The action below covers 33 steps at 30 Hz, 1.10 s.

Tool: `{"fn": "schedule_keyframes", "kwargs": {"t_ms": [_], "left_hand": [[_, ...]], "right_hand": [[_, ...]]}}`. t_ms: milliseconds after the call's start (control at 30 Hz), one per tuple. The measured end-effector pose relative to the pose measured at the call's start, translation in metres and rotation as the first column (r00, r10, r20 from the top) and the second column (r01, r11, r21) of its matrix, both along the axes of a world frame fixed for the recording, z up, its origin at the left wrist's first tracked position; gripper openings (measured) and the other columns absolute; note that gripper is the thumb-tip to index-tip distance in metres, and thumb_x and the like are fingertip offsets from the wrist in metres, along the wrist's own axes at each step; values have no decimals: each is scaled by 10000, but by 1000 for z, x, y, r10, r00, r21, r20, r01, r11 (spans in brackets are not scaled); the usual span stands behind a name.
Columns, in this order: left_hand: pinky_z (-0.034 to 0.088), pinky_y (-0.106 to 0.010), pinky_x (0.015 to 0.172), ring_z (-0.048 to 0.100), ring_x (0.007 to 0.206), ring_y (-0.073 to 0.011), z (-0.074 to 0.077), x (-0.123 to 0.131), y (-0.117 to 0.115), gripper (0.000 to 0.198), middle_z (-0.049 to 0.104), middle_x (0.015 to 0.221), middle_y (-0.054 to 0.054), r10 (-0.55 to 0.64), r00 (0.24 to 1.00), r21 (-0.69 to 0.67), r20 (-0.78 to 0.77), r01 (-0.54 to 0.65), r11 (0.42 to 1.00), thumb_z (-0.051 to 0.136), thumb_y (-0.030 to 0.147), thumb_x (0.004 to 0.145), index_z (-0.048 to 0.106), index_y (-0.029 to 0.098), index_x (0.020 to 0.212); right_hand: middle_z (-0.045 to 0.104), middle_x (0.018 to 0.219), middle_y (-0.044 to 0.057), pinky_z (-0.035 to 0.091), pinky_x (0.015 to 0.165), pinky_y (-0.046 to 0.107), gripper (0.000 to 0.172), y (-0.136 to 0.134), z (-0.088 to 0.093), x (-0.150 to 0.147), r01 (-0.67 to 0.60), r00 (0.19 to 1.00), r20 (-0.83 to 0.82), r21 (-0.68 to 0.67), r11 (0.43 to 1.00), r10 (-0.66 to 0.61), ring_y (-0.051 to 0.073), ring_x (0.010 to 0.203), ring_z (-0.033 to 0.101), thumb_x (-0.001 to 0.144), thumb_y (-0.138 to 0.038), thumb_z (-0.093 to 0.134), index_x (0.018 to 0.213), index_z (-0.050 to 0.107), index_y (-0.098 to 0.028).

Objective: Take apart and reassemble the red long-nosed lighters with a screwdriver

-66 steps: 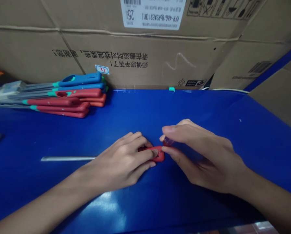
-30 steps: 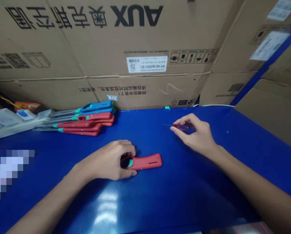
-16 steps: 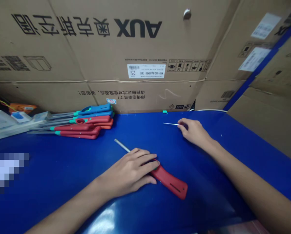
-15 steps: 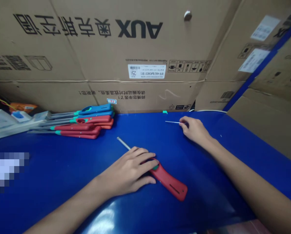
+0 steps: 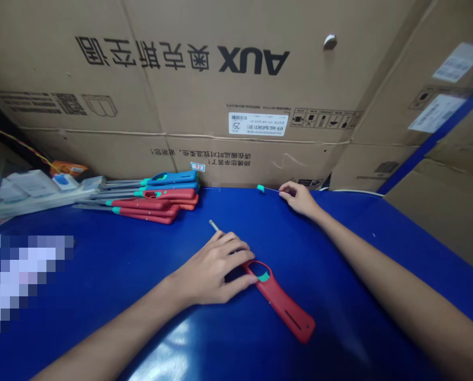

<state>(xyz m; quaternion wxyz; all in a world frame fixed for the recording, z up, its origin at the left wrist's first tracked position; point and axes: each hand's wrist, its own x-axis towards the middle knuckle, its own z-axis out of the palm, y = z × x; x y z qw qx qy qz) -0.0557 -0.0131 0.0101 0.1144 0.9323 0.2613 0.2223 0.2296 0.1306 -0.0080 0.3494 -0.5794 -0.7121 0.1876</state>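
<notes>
My left hand [image 5: 224, 267] is closed around the neck of a red long-nosed gas lighter [image 5: 288, 309]. Its metal tube [image 5: 215, 226] pokes out beyond my fingers, and a green trigger [image 5: 264, 277] shows inside the handle's ring. Farther back, near the cardboard, my right hand [image 5: 300, 197] pinches a thin metal tool [image 5: 273, 190]; its kind is too fine to make out. The tool's tip meets a small green piece [image 5: 261, 188] by the table's back edge. Whether that piece is lifted or still lies on the table, I cannot tell.
Several blue, red and orange lighters [image 5: 169, 193] lie piled at the back left. Beside them is a white power strip [image 5: 42, 198] with plugs. A large cardboard sheet [image 5: 181, 100] walls off the back of the blue table [image 5: 149, 264], and more cardboard [image 5: 438, 196] stands at the right.
My right hand has moved left with the thin tool, whose tip has come to the green piece. My left hand has shifted on the lighter, uncovering more of the ring. The view has shifted slightly.
</notes>
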Motion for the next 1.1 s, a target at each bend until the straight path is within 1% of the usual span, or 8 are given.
{"fn": "schedule_keyframes", "kwargs": {"t_ms": [100,167,233,300,433,700,867,1100], "left_hand": [[455,-407,882,597,904,-213,-5,-1,3,190,673,954,-75,139,984,26,108,-143,989,548,320,914,602,155,993],[472,-413,859,614,851,-206,-7,-2,5,183,667,913,-65,278,938,-7,206,-283,959,573,322,890,569,158,970],[491,-409,845,636,872,-210,-7,-2,6,287,675,953,-65,391,868,-95,305,-381,920,617,352,862,544,167,1067],[503,-395,853,654,929,-214,-6,0,5,410,689,1025,-73,434,810,-171,394,-400,900,641,367,852,513,181,1195],[478,-381,928,683,880,-187,-5,7,-2,234,731,985,-49,350,778,-137,522,-328,935,613,290,884,620,205,1102],[497,-335,780,657,715,-152,-8,16,-6,24,733,796,-22,196,768,-74,609,-192,979,685,187,821,678,182,844],[449,-326,723,606,600,-128,-10,15,-5,112,701,676,4,156,825,-64,543,-145,987,710,251,810,654,175,749],[402,-282,626,518,561,-120,-12,17,-11,307,593,567,-3,176,885,-246,431,-73,966,596,302,874,558,163,604]], "right_hand": [[650,793,26,524,725,336,175,-21,5,-19,-104,984,-146,16,994,105,155,734,627,873,-305,596,915,601,-134],[660,806,30,517,672,315,196,-45,13,-29,-185,956,-230,17,983,184,153,713,627,849,-340,584,921,586,-157],[670,819,38,514,647,303,219,-71,21,-38,-286,920,-282,-9,958,272,154,709,634,826,-368,599,914,590,-168],[671,803,37,511,637,293,210,-96,28,-45,-364,889,-312,-39,931,334,148,694,634,824,-361,607,908,600,-169],[647,815,27,499,677,281,139,-128,34,-54,-484,820,-406,-116,867,404,130,714,610,841,-297,615,900,608,-171],[648,842,24,478,734,291,99,-140,27,-55,-532,810,-381,-160,831,445,151,795,600,869,-283,600,889,624,-188],[666,841,18,453,676,258,147,-150,28,-58,-526,842,-242,-168,834,482,143,756,590,920,-274,534,908,659,-198],[627,769,5,416,618,242,228,-162,31,-66,-581,813,-93,-161,797,574,120,672,551,971,-261,435,860,622,-190]]}}
